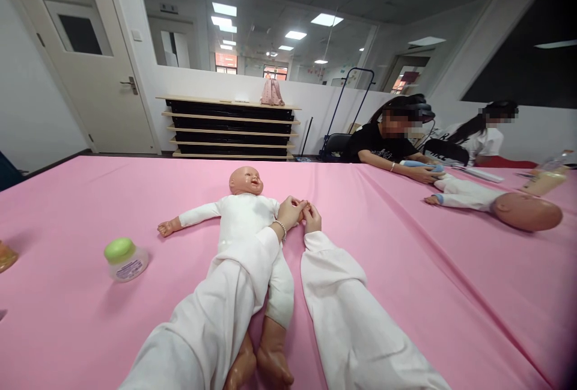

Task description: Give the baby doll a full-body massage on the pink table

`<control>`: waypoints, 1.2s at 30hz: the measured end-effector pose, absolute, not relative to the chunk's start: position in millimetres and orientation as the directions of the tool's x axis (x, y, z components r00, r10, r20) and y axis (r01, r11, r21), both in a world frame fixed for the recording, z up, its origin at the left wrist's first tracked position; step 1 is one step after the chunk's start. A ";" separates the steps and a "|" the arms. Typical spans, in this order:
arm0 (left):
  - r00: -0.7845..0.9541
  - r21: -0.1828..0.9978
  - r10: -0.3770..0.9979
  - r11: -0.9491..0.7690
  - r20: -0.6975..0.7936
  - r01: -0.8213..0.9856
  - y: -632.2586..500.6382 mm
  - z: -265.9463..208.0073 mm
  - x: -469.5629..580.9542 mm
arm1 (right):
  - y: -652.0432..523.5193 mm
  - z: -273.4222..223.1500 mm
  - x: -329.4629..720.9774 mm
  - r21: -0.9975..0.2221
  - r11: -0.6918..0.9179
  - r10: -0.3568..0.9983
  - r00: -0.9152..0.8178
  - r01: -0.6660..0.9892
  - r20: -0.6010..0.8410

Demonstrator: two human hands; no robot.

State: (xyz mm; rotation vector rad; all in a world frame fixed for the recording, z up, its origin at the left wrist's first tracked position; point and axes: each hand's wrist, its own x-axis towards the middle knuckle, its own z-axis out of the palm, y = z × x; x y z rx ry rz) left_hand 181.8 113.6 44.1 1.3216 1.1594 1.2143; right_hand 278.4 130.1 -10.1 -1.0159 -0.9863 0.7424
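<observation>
A baby doll (238,219) in a white suit lies on its back on the pink cloth (360,210), head away from me and bare feet close to me. Its arm on the right reaches out to the side, and both my hands meet at that doll's hand. My left hand (291,212), with a beaded bracelet at the wrist, has its fingers closed on the doll's hand. My right hand (312,218) pinches the same small hand from the right. Most of the doll's hand is hidden by my fingers. My left sleeve covers part of its body.
A jar with a green lid (125,259) stands left of the doll. At the right, a person in black (383,143) handles a second doll (487,195), near a bottle (547,175). Behind the table are a shelf (229,128) and a door (90,65).
</observation>
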 end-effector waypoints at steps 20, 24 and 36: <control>0.057 0.999 0.997 -0.047 0.047 -0.011 115.2 42.7 184.7 | 126.5 -7.3 277.7 -0.937 0.342 0.876 0.384 -0.065 0.293; 0.078 0.998 0.995 -0.055 0.058 -0.037 113.7 42.6 187.5 | 124.3 -2.6 276.0 -0.943 0.297 0.867 0.456 -0.150 0.201; 0.062 0.998 0.997 -0.051 0.054 -0.046 116.9 40.2 184.6 | 120.9 -6.9 273.2 -0.935 0.351 0.866 0.399 -0.054 0.302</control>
